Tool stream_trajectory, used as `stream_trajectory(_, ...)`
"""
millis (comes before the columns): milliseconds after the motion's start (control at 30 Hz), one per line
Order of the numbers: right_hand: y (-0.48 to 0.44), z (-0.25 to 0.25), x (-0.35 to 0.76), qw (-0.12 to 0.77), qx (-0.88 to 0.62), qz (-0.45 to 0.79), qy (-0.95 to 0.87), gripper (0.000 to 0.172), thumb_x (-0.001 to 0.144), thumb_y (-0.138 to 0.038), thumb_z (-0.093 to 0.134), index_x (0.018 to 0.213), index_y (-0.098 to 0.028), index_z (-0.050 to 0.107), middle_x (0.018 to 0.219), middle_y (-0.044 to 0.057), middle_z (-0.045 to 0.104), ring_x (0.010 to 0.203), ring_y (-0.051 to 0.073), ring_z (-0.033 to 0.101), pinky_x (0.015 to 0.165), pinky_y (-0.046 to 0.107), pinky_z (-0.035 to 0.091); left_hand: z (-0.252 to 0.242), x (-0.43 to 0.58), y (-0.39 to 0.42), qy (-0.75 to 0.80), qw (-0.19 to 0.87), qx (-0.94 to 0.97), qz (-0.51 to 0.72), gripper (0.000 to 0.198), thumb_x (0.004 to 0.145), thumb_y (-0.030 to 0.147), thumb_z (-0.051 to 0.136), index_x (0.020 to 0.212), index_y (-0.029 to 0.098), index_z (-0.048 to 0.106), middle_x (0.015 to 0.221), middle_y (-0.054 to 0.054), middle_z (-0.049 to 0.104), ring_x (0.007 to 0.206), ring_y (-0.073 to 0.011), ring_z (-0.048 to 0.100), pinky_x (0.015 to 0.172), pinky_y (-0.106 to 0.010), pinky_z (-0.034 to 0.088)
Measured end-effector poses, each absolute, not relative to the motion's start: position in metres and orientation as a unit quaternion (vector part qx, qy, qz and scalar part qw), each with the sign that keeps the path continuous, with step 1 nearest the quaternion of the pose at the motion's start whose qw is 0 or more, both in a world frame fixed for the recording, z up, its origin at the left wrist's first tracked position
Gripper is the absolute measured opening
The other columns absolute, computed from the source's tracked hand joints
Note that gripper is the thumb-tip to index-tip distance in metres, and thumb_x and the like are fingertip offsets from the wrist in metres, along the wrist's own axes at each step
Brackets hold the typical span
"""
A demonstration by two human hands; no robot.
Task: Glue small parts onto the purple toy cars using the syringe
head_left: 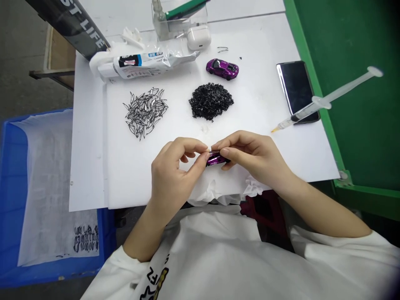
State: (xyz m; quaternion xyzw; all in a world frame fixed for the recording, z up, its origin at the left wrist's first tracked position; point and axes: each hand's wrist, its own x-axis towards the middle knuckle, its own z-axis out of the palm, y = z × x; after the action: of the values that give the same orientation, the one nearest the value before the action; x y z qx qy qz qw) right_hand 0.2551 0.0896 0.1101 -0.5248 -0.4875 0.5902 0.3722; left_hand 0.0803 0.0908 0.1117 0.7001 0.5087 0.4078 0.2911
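Between my two hands, near the front of the white table, is a glossy purple toy car (215,158), partly hidden by fingers. My left hand (179,166) pinches its left end with thumb and forefinger. At the other end, my right hand (250,156) grips it with the thumb on top and fingers behind. Beyond them lies a pile of small black plastic pieces (211,101). A heap of thin, dark-edged clear parts (146,111) is to the left. Another purple toy car (222,69) stands behind the black pile.
A syringe (308,110) with an orange tip lies across a black phone (295,85) at right. At the back are a white tube (146,64), a white earbud case (199,37) and a clear box (179,25). A blue crate (11,187) stands lower left.
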Motion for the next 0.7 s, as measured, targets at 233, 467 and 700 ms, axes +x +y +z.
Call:
stream_trajectory(233,0.087,0.11,0.255,0.413,-0.467,0.65,-0.435,0.03,0.086,-0.041,0.051,0.106,-0.021,0.06,0.098,0.006,0.066,0.096,0.018,0.064,0.057,0.023,0.06,0.109,0.072,0.082,0.549,0.25,0.713,0.358,0.007,0.079,0.017,0.062,0.078,0.023,0.06,0.077,0.003,0.064,0.068,-0.0122,0.054,0.06,-0.027,0.046)
stream_trajectory(467,0.085,0.11,0.255,0.415,-0.457,0.66,-0.429,0.03,0.086,-0.041,0.051,0.106,-0.02,0.06,0.098,0.006,0.065,0.096,0.018,0.064,0.058,0.023,0.06,0.106,0.072,0.08,0.55,0.264,0.713,0.347,0.009,0.078,0.015,0.063,0.079,0.024,0.059,0.077,0.005,0.064,0.069,-0.0114,0.054,0.059,-0.026,0.044)
stream_trajectory(700,0.083,0.11,0.255,0.411,-0.456,0.65,-0.448,0.028,0.087,-0.04,0.05,0.105,-0.022,0.061,0.097,0.005,0.066,0.097,0.018,0.063,0.061,0.024,0.059,0.109,0.075,0.081,0.551,0.259,0.72,0.334,0.012,0.077,0.013,0.062,0.078,0.024,0.058,0.076,0.006,0.064,0.068,-0.0114,0.054,0.062,-0.026,0.045)
